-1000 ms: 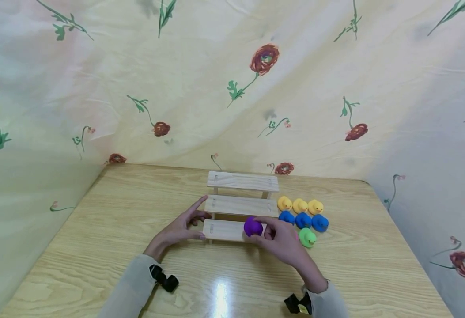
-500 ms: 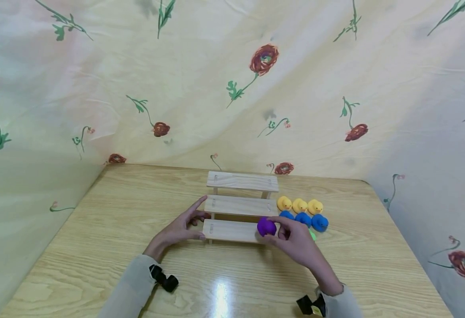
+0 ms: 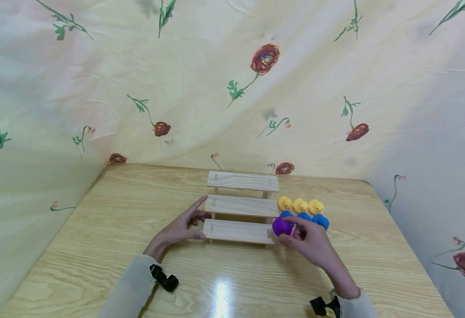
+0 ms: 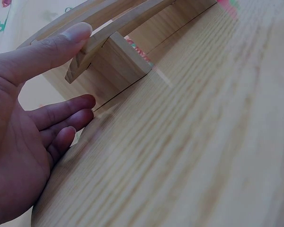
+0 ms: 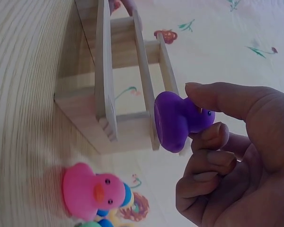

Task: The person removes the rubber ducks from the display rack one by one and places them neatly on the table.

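Observation:
My right hand pinches a purple rubber duck by its head between thumb and index finger, just off the right end of the front step of a three-step wooden stand. In the right wrist view the purple duck hangs with its underside towards the stand, other fingers curled below. A pink rubber duck stands on the table near the stand's end; in the head view the hand mostly hides it. My left hand rests at the stand's left end, thumb at the front step, index finger stretched to the middle one.
Yellow rubber ducks and blue rubber ducks sit in rows right of the stand. A sliver of a green duck shows in the right wrist view. A flowered cloth hangs behind the wooden table.
My right hand has carried the purple duck rightwards from above the front step to beyond its right end, now covering the green duck in the head view. My left hand has stayed put.

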### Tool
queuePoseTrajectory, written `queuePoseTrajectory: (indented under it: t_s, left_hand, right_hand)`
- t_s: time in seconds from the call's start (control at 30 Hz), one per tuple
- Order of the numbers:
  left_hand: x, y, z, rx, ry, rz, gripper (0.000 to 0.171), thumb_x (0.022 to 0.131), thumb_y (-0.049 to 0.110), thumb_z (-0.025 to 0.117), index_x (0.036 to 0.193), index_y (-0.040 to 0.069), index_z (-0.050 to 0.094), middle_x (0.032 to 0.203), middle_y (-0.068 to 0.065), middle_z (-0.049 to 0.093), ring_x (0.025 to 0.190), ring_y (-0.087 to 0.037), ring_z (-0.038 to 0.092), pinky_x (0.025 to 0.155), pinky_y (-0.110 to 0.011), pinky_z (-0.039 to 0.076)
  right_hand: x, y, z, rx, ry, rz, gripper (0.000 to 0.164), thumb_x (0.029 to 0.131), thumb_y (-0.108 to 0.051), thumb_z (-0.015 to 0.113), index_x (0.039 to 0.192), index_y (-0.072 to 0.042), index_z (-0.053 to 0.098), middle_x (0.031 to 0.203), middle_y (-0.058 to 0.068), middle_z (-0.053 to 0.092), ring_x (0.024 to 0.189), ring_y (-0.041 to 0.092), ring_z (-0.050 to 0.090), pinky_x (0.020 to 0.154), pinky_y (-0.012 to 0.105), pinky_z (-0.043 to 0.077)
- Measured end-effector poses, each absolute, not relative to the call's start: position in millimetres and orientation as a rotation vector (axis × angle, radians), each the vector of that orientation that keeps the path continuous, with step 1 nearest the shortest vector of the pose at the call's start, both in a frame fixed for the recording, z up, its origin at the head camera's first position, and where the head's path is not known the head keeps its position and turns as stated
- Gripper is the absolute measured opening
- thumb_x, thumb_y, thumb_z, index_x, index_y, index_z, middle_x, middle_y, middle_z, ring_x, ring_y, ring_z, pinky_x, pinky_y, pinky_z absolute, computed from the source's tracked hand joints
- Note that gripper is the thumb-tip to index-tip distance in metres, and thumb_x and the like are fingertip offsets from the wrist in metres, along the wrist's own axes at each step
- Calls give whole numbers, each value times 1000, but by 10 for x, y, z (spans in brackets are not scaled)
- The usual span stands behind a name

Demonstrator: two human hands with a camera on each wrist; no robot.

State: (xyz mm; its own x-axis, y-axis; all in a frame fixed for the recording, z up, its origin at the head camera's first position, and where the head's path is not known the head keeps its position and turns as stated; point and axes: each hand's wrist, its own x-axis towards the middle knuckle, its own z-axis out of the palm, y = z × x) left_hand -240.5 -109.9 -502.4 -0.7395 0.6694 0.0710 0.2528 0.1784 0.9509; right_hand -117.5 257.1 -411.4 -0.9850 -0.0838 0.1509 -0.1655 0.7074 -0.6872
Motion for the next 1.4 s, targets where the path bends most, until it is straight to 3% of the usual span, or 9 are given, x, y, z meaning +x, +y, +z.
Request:
queuePoseTrajectory:
  t_s: [0.4,0.73,1.27,1.4]
  left_hand:
    - [-2404,-1104,-5030,881,2096,1582,109,83,14,81,163,27,8,143,-19,56,120,-25,51,93,-25,41]
    - [-2402,-1097,-5002,879,2091,1579,108,84,14,81,161,37,9,143,-17,57,123,-25,51,94,-26,41]
    - [-2414,-1108,-5029,883,2090,1576,109,83,15,81,163,26,7,143,-19,57,123,-27,50,94,-25,41]
    - [-2406,-1112,-5016,876,2101,1570,109,83,15,81,163,29,8,143,-18,57,122,-26,50,93,-24,42]
  right_hand:
    - [-1140,2826,-4140,64,-2852,1067,39,85,-16,79,121,-4,69,63,-4,48,55,3,41,49,22,35]
    - [-1120,3065,-4127,25,-2841,1048,40,88,-17,76,125,-4,67,65,-3,47,54,3,39,48,23,34]
    - [-1066,3364,-4185,-80,-2903,1019,48,91,-23,74,131,-1,63,68,-2,50,55,5,41,50,24,35]
    - [-1050,3420,-4186,-106,-2917,1014,49,90,-24,75,131,0,62,68,-1,50,55,5,41,50,24,34]
